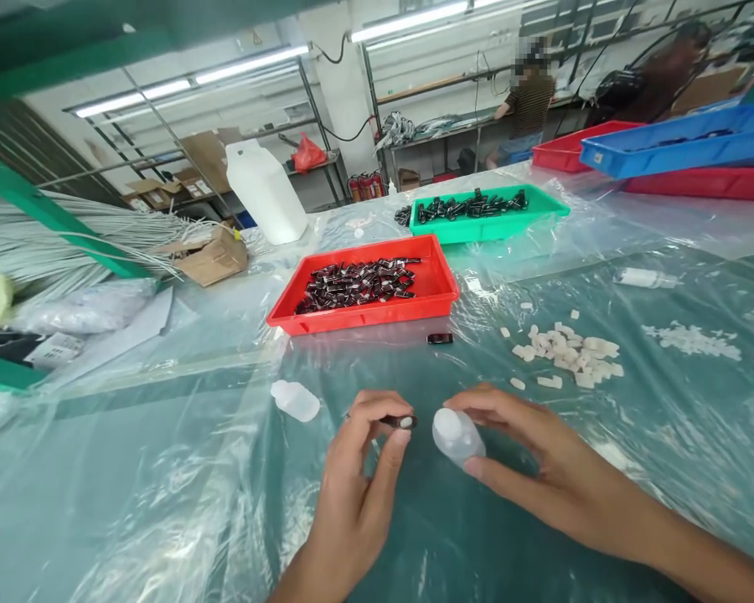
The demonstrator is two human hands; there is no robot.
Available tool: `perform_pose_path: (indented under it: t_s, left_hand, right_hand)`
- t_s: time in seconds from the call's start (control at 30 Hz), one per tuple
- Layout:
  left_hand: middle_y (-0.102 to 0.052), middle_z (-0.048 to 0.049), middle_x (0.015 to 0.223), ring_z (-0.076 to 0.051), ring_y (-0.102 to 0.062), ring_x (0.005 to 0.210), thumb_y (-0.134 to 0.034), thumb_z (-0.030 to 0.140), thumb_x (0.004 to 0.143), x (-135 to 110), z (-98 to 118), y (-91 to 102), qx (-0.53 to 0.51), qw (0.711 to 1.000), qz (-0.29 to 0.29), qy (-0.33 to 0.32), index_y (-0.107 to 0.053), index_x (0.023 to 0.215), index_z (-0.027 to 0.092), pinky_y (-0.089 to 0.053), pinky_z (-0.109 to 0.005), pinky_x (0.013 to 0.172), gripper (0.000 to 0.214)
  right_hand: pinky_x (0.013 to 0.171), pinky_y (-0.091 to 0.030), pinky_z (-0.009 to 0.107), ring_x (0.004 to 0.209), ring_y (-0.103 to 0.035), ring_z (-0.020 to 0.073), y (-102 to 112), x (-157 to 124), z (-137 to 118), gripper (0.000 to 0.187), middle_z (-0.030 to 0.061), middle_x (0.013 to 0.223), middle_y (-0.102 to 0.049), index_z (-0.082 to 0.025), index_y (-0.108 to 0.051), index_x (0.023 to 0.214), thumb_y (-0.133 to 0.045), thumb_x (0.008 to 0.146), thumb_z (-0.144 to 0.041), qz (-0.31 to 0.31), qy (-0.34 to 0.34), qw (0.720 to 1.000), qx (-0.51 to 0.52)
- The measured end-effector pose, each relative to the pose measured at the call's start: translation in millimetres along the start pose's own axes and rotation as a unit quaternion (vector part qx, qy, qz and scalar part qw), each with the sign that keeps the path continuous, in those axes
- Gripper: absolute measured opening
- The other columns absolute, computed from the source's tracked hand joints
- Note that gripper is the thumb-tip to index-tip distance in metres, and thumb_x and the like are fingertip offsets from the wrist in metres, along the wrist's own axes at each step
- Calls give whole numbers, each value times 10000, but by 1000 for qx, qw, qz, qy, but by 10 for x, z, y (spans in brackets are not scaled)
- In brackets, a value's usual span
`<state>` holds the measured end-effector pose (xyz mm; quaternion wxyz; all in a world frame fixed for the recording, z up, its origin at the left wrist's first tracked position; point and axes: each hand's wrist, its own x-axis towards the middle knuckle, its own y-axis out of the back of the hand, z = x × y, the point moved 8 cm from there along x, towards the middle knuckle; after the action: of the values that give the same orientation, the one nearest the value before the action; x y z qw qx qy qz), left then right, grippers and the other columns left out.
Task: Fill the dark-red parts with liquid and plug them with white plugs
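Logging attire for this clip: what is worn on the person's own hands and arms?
Nothing visible: left hand and right hand are bare, without gloves, rings or watch; both forearms show no sleeve up to the picture's edge.

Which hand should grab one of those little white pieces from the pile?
Probably the right hand: the pile of white pieces lies on its side, though it holds the small clear bottle. The left hand pinches a dark piece.

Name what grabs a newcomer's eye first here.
The red tray of dark glossy parts sits mid-table, a green tray behind it. Nearest the camera, the left hand pinches a small dark part beside the small clear bottle in the right hand.
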<state>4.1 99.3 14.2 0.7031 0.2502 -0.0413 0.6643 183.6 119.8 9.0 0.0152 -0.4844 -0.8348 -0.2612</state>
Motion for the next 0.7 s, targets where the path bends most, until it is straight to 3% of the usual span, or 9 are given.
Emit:
perform_pose_path:
  t_s: [0.1, 0.23, 0.5, 0.7]
  left_hand:
    - [-645, -10, 1113, -146, -647, 1017, -507, 158, 1078, -16, 51, 21, 5, 1000, 6, -13, -617, 1198, 319, -537, -272, 878, 229]
    - [-667, 1, 1130, -137, -645, 1076, -514, 106, 1060, -29, 85, 32, 2, 1000, 8, -30, -617, 1196, 317, -531, -247, 906, 271]
    - [-644, -17, 1151, -147, -626, 1102, -515, 62, 1046, -43, 55, 23, 4, 999, -4, -42, -612, 1231, 309, -517, -269, 934, 324]
    - [-637, -50, 1160, -167, -621, 1084, -517, 48, 1036, -38, 83, 47, 30, 998, -13, -51, -614, 1227, 280, -517, -289, 894, 316]
  right_hand:
    - [874, -618, 271, 1113, -680, 175, 95, -17, -130, 392, -20, 1255, -655, -443, -532, 1363, -603, 1018, -271, 29, 48, 996, -74]
    - [849, -640, 276, 1121, -702, 198, 173, -23, -153, 428, -5, 1272, -680, -408, -515, 1377, -651, 988, -289, 63, 59, 985, -148]
    - [874, -649, 280, 1105, -712, 204, 220, -59, -189, 360, 16, 1233, -705, -368, -580, 1323, -677, 981, -318, 80, 84, 980, -162]
    - [796, -668, 257, 1083, -715, 206, 241, -56, -303, 304, 67, 1249, -672, -322, -613, 1312, -616, 1010, -290, 86, 113, 968, -207]
